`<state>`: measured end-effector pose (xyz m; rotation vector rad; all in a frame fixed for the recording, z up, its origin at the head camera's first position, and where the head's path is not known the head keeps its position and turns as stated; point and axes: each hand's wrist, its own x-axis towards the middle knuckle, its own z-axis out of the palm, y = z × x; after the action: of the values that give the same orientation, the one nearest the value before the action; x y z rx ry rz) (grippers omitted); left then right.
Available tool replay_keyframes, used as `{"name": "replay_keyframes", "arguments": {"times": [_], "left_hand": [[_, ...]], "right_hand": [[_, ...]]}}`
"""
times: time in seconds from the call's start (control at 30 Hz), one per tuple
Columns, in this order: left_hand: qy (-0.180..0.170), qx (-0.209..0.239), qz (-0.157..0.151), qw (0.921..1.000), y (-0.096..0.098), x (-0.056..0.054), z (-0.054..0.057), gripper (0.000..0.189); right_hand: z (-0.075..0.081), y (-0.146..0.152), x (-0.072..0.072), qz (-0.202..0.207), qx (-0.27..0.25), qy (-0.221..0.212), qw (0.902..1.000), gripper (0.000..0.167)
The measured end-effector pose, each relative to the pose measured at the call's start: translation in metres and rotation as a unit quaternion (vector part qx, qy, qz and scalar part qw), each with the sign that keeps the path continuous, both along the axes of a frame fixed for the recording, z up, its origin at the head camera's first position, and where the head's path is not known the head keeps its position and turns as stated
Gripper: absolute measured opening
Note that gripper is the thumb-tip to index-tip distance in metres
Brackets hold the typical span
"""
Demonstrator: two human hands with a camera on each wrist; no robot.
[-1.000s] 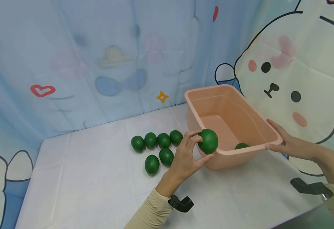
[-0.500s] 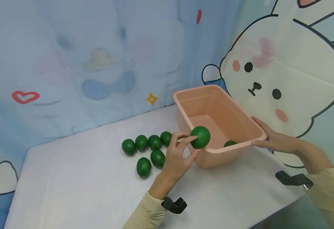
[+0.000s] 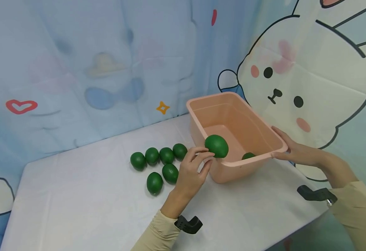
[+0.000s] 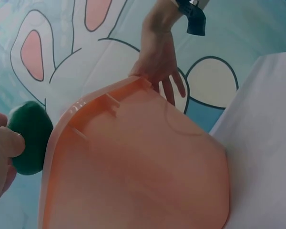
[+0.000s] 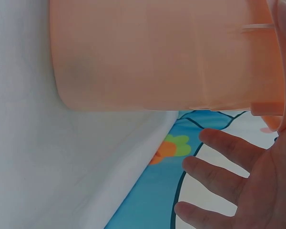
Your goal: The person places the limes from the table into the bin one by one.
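My left hand (image 3: 190,174) is at the left near corner of a peach-pink plastic bin (image 3: 233,170). Its fingertips touch the near side of a smooth, dark green oval fruit (image 3: 216,146) that looks like a lime, held up at the rim. In the head view the thumb lies below the fruit, apart from it. The left wrist view shows that fruit (image 4: 31,138) right beside the rim. My right hand (image 3: 305,153) rests at the bin's right near corner, and its fingers (image 5: 214,176) are straight and spread in the right wrist view.
Several more green fruits (image 3: 154,183) lie on the white tabletop (image 3: 92,202) left of the bin. Another fruit (image 3: 249,155) is inside it, partly hidden by the near wall. A patterned curtain (image 3: 107,69) hangs behind the table and on the right.
The camera view has swung slightly right. The left thumb has come away from the fruit, which sits higher against the fingertips than before. The right hand stays at the bin's corner.
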<state>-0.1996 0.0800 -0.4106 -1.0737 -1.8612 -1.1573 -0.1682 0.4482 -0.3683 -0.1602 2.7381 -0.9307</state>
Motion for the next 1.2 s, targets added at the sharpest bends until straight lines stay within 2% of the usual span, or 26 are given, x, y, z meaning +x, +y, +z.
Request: {"name": "replay_keyframes", "arguments": {"times": [0.33,0.5,0.67,1.0,1.1,1.2], "left_hand": [[-0.015,-0.080,-0.002,0.9967,0.001,-0.001,-0.002,0.027],[-0.016,-0.084,0.007,0.9963,-0.001,-0.002,-0.001,0.026],[-0.024,-0.083,0.024,0.9960,-0.008,-0.008,-0.001,0.028],[-0.107,-0.091,0.072,0.9875,-0.021,-0.030,-0.008,0.027],[-0.140,-0.089,0.080,0.9829,-0.029,-0.040,-0.011,0.028],[-0.170,-0.093,0.106,0.9753,-0.041,-0.051,-0.014,0.029]], "right_hand": [[0.000,0.000,-0.001,-0.007,0.002,-0.009,0.9999,0.100],[0.000,-0.001,-0.001,-0.008,0.002,-0.012,0.9999,0.100],[0.000,-0.001,-0.002,-0.008,-0.002,-0.018,0.9998,0.098],[-0.003,0.010,0.001,0.012,-0.005,-0.001,0.9999,0.098],[-0.004,0.014,0.007,0.008,-0.009,-0.002,0.9999,0.097],[-0.005,0.018,0.012,0.004,-0.012,-0.002,0.9999,0.097]]}}
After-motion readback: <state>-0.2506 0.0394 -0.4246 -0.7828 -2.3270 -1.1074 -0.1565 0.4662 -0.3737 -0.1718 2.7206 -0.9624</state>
